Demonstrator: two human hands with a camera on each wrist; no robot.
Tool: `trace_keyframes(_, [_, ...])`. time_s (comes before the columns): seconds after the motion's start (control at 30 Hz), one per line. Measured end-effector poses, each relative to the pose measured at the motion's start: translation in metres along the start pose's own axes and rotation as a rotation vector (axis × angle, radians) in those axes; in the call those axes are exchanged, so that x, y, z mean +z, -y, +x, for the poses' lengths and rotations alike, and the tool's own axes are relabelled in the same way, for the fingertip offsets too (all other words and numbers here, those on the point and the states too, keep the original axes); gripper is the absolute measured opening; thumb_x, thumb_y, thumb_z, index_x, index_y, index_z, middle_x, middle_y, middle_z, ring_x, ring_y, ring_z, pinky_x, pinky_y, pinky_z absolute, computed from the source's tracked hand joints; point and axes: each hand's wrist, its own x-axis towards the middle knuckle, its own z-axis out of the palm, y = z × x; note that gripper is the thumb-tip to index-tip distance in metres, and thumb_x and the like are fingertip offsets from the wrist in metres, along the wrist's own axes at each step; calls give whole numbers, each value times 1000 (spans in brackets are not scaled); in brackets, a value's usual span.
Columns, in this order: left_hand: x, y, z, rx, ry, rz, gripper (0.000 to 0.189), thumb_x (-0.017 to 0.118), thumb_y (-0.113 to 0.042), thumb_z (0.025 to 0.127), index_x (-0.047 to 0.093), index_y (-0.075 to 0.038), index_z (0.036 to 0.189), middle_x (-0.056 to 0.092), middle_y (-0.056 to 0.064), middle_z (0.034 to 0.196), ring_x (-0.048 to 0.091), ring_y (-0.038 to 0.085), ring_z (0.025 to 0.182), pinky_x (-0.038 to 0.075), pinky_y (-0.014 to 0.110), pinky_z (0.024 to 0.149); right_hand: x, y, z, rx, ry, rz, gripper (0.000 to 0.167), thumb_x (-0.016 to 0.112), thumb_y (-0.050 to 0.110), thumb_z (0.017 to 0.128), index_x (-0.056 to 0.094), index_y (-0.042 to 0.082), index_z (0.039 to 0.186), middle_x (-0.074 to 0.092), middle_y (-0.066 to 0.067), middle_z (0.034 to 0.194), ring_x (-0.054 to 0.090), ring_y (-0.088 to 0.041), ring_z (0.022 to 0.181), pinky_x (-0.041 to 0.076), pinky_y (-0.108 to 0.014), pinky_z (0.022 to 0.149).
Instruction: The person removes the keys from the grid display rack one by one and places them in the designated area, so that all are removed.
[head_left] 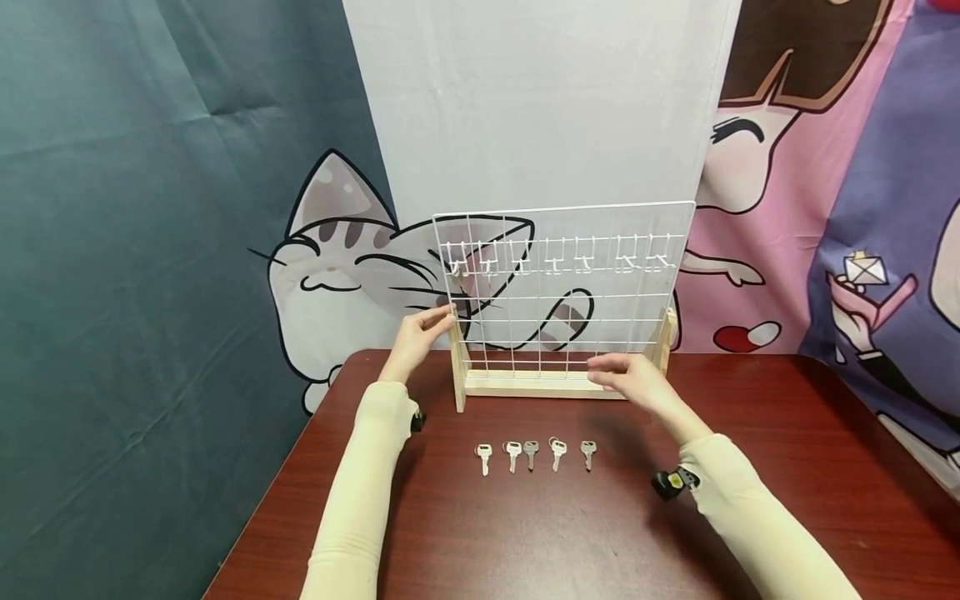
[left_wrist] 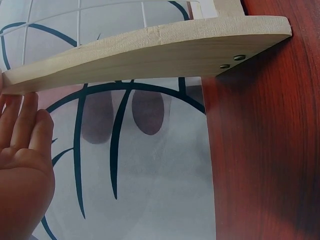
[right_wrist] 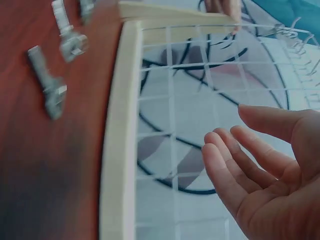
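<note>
Because the left hand is pinching the upper end of the wooden side post, left of centre in the head frame, it is probably steadying the rack, the post being a firmer hold than the thin wire. The right hand is holding nothing; its fingers are curving loosely, with a gap between them and the thumb, and it is hovering before the rack's lower right part, whether touching the wire or just apart I cannot tell. Between the hands, the rack is occupying the middle of the head frame, its long axis running left to right, its top edge climbing slightly toward the right, its mesh standing upright between two posts. The base bar is lying along the same axis at the foot, presumably keeping the posts apart. Near the top, a row of white hooks is jutting from the mesh toward the viewer. Farther out, five keys are lying on the table below the rack, spaced in a row seemingly so that each can be picked up singly; their long axes are running roughly up and down the frame, heads facing the rack, blades pointing toward the bottom edge.
</note>
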Motion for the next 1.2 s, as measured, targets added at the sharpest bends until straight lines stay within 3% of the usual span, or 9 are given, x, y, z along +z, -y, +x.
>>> trace_keyframes(0.17, [0, 1, 0, -3, 0, 10, 39, 72, -27, 96, 69, -8, 131, 68, 10, 128, 64, 23, 120, 47, 38, 106, 4, 21, 9, -27, -14, 73, 42, 73, 24, 95, 67, -1, 128, 67, -21, 127, 69, -31, 106, 57, -40, 90])
trace_keyframes(0.27, [-2, -5, -3, -12, 10, 14, 39, 71, -26, 97, 68, -8, 132, 68, 10, 129, 63, 25, 121, 46, 39, 107, 9, 33, 16, -17, -19, 94, 44, 73, 28, 96, 67, 1, 130, 68, -19, 125, 70, -30, 105, 57, -37, 88])
trace_keyframes(0.53, [-1, 0, -2, -15, 1, 27, 39, 71, -27, 97, 69, -9, 131, 69, 10, 127, 63, 26, 121, 45, 41, 108, 23, 59, 34, -40, -38, 129, 43, 73, 30, 95, 68, 5, 130, 71, -15, 121, 71, -20, 96, 57, -28, 81])
trace_keyframes(0.67, [-1, -2, -2, -23, -4, 28, 39, 71, -27, 97, 69, -9, 131, 69, 10, 126, 63, 26, 120, 45, 41, 108, 29, 74, 42, -57, -43, 150, 40, 72, 27, 96, 68, 7, 130, 71, -14, 120, 71, -21, 93, 55, -25, 75])
trace_keyframes(1.2, [1, 0, -1, 7, 6, 10, 39, 70, -22, 97, 67, -4, 132, 67, 11, 130, 63, 25, 120, 46, 39, 107, 49, 116, 67, -107, -56, 398, 45, 68, 12, 97, 58, -5, 137, 64, -23, 131, 62, -32, 121, 54, -31, 96])
